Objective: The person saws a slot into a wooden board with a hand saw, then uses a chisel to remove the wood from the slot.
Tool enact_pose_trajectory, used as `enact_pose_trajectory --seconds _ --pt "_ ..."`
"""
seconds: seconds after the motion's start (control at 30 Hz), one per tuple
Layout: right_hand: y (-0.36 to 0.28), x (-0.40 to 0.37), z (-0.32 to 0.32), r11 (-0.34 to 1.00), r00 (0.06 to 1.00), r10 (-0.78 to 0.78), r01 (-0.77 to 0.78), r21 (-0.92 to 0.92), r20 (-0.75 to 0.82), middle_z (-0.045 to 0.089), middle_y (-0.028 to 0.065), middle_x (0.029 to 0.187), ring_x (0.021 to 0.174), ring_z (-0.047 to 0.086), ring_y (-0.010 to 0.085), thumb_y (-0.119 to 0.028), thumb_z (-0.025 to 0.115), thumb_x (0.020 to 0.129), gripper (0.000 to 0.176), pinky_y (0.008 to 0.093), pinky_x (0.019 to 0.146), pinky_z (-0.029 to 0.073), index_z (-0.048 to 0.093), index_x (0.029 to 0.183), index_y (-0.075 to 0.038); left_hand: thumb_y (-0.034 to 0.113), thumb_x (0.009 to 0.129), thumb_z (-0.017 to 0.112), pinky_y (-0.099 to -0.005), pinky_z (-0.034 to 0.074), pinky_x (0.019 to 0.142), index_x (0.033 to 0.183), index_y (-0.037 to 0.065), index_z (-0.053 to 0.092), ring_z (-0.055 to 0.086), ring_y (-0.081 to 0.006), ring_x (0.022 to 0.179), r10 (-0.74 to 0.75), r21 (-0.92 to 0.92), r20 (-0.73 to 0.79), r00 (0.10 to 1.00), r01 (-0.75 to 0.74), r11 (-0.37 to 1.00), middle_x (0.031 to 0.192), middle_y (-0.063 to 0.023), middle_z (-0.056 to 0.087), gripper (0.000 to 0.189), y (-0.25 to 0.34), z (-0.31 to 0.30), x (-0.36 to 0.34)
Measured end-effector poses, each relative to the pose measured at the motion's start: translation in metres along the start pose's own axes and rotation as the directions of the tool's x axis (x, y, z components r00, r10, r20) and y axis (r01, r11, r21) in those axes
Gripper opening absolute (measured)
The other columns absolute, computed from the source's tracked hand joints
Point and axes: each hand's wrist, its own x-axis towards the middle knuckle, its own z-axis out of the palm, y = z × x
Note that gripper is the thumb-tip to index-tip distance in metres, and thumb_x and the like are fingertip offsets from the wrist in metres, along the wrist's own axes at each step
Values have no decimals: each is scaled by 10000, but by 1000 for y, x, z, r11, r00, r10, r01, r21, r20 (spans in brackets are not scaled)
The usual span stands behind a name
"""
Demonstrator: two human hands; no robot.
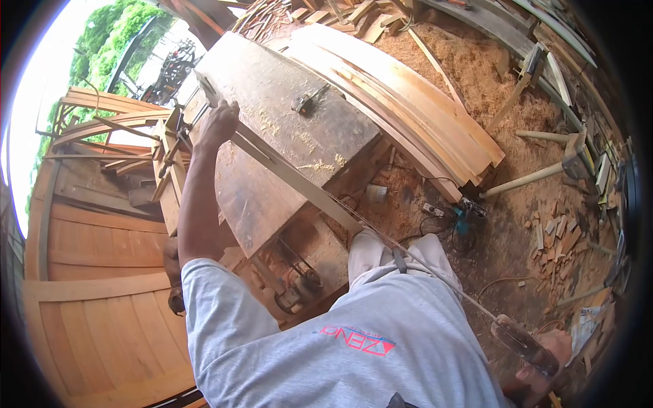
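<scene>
At the upper left, my left hand (219, 122) is closed round a long narrow wooden strip (299, 182) near its far end. The strip slants over the worktable (286, 102) down to my waist. At the lower right, my right hand (554, 348) grips the dark brown handle of a tool (520, 343). A long thin part of this tool runs from the handle across my shirt to the near end of the strip. Whether the two touch there, I cannot tell.
Long curved boards (401, 102) lie beyond the worktable. Sawdust (469, 61) and small offcuts (561, 238) cover parts of the floor. A long-handled hammer (578, 160) lies at the right. Wooden panels (115, 326) are at the left. A teal power tool (462, 228) is near my knees.
</scene>
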Motion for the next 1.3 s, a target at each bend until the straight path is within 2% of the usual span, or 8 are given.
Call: enact_pose_trajectory --seconds 0.43,0.63,0.73,0.8,0.9,1.0,1.17,1.3 --pt "14 -20 -5 988 990 -99 85 129 105 591 -24 626 483 564 184 -562 795 715 510 321 554 446 613 809 -96 427 1035 316 -495 445 971 1205 -101 463 589 -463 1132 -73 -103 -10 997 71 992 1126 -386 603 574 5 -7 -15" --pt "-14 -23 5 928 988 110 -140 -344 -106 586 2 669 510 571 211 -614 789 701 544 346 592 458 582 772 -116 440 1039 317 -503 433 978 1184 -67 482 575 -476 1133 -45 -176 -18 999 41 984 1139 -393 590 553 -3 -4 -17" --pt "-26 -4 18 844 820 533 -498 201 -207 575 21 694 577 592 238 -655 787 678 576 381 640 440 550 733 -133 446 1039 319 -516 429 972 1167 -61 481 572 -489 1119 -47 -190 -23 999 42 981 1115 -392 597 548 -1 -4 -16" --pt "-3 -14 19 972 976 -9 -43 -231 -219 566 25 665 565 589 249 -600 808 685 558 396 618 433 560 778 -108 448 1039 323 -522 431 965 1157 -62 480 573 -495 1111 -55 -196 -33 998 48 979 1103 -390 601 547 4 -6 -19" --pt "-34 36 33 996 999 49 -48 70 -13 569 27 632 505 562 246 -504 827 694 513 399 545 424 577 827 -76 447 1038 320 -529 449 927 1167 -64 480 593 -498 1072 -99 -82 -41 994 95 992 1070 -370 624 551 28 -13 -25" --pt "-39 73 48 989 993 -87 95 -115 74 576 40 601 460 559 228 -333 847 708 412 368 481 442 595 867 -49 451 1041 309 -523 474 890 1181 -70 488 623 -485 1023 -97 -14 -66 993 97 995 1048 -355 639 569 35 -10 -17" --pt "-52 141 106 918 924 -369 379 114 -100 581 53 614 462 603 176 -118 829 712 314 271 426 452 610 896 10 271 963 398 -493 501 860 1097 -34 607 663 -424 983 -127 -16 -183 975 126 992 987 -302 680 393 34 -5 -16" --pt "-52 191 159 892 922 -384 385 238 -53 593 141 705 584 657 276 -39 710 736 366 383 491 522 506 1021 66 248 928 403 -506 494 872 1022 -17 654 666 -424 966 -183 32 -262 947 198 980 996 -284 688 376 49 -9 -21"
